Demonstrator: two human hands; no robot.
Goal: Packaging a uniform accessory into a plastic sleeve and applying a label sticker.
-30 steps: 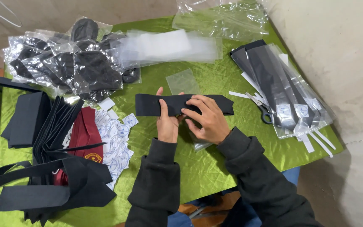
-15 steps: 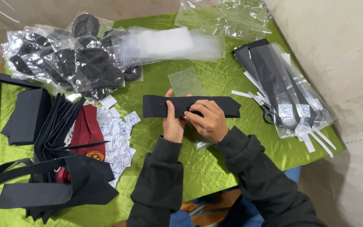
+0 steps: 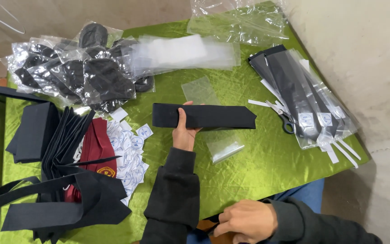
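Gripping folded black tie [image 3: 204,116], left hand [image 3: 185,131], right hand [image 3: 247,220] partly cut off

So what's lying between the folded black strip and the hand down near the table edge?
A small clear plastic bag on the green cloth, between the folded black strip and right hand, head view.

The left hand [image 3: 185,131] is stretched forward, thumb up and fingers closed in a grip. The right hand [image 3: 245,220] is low near the body, fingers curled, both arms in dark sleeves.
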